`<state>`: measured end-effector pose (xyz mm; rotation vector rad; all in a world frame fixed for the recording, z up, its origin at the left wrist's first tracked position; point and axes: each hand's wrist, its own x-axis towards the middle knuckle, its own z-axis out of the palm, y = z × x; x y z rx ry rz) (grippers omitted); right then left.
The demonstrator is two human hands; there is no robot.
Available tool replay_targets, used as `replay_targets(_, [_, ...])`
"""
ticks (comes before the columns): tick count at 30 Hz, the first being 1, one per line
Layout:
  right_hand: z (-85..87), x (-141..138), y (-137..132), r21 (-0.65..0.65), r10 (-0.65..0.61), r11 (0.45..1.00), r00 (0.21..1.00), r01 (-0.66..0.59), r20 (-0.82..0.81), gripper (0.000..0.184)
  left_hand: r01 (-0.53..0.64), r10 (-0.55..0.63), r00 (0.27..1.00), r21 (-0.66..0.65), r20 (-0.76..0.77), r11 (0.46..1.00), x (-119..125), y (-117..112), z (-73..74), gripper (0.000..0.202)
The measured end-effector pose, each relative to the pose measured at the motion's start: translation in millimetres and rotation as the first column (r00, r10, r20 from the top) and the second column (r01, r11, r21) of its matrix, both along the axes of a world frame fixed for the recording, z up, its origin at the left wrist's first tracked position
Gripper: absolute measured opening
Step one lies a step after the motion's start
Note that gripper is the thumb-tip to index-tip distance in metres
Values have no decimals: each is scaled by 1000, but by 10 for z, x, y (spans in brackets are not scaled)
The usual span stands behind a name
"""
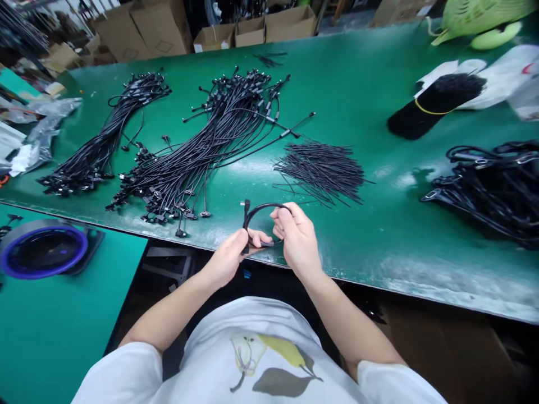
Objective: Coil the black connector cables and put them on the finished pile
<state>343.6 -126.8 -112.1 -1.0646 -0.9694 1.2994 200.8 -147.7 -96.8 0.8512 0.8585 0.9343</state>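
Note:
Both my hands hold one short black cable (257, 211) bent into a loop over the near edge of the green table (362, 95). My left hand (233, 255) pinches the lower part of the loop, with a connector end sticking up near its thumb. My right hand (297, 235) is closed round the loop's right side. A loose heap of thin black ties (322, 168) lies just beyond my right hand. A large pile of black cables (210, 146) spreads out beyond my left hand.
A second cable bundle (103, 137) lies at the left. A black bundle bound with a yellow band (433, 104) and coiled cables (492, 185) sit at the right. A blue-ringed round device (44, 249) rests on the lower-left bench. Cardboard boxes (252, 31) line the far edge.

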Motion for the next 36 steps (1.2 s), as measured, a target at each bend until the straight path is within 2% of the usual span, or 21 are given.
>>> replay_targets(1, [5,-21,-6,-29,-28,999,996,25,-86,30,-17,19,1000,-52,20,998,24,-13,-17,44])
replay_targets(2, [21,-28,-12,-68,-5,998,986,-7,-168,32,-59,63,997,-91,47,994,38,-25,-31,45])
replay_targets(4, [65,0,-21,-138,133,973,936,-186,-327,37,-152,166,981,-137,96,979,36,-36,-54,45])
replay_targets(5, [85,29,-24,-157,208,945,897,-288,-390,41,-163,181,977,-150,111,975,21,-36,-63,45])
replay_targets(7, [110,93,-27,-166,311,892,838,-420,-448,44,-81,97,989,-147,107,986,-24,-40,-84,46])
replay_targets(8, [114,116,-30,-170,322,887,837,-430,-442,45,-18,28,996,-122,84,992,-46,-47,-97,46])
replay_targets(10, [110,121,-48,-163,290,915,883,-369,-369,44,60,-60,998,-21,0,998,-78,-69,-123,47])
replay_targets(12, [98,66,-91,-102,203,967,947,-234,-248,39,96,-84,990,102,-111,990,-89,-95,-140,46])
replay_targets(14, [84,-25,-157,-33,150,987,970,-159,-189,35,145,-108,970,166,-217,975,-90,-110,-143,46])
replay_targets(16, [73,-111,-227,-7,196,979,957,-202,-213,37,154,-107,954,148,-281,977,-94,-108,-135,48])
replay_targets(18, [62,-156,-273,-18,248,965,935,-260,-252,42,114,-76,948,105,-310,988,-104,-96,-130,50])
replay_targets(19, [56,-159,-281,-38,248,963,932,-267,-263,46,107,-75,950,88,-304,990,-108,-91,-133,51])
replay_targets(21, [41,-131,-270,-100,250,952,925,-289,-287,53,166,-144,957,68,-251,984,-109,-92,-149,53])
replay_targets(23, [23,-83,-240,-165,338,902,891,-399,-303,52,237,-229,960,31,-160,971,-93,-108,-176,55])
replay_targets(25, [11,-45,-216,-205,418,855,867,-476,-271,49,230,-235,969,-67,-79,971,-65,-136,-200,53])
replay_targets(28, [7,-24,-206,-234,342,894,920,-381,-193,48,167,-164,986,-236,35,957,-40,-185,-202,38])
replay_targets(30, [7,-17,-207,-245,303,906,932,-346,-198,49,188,-161,980,-283,116,940,-58,-216,-181,42])
replay_targets(33, [-3,-9,-203,-263,346,873,902,-410,-258,53,245,-199,963,-284,182,927,-128,-260,-141,44])
replay_targets(36, [-14,-43,-209,-264,334,868,888,-421,-317,55,233,-214,971,-236,104,943,-179,-302,-120,42])
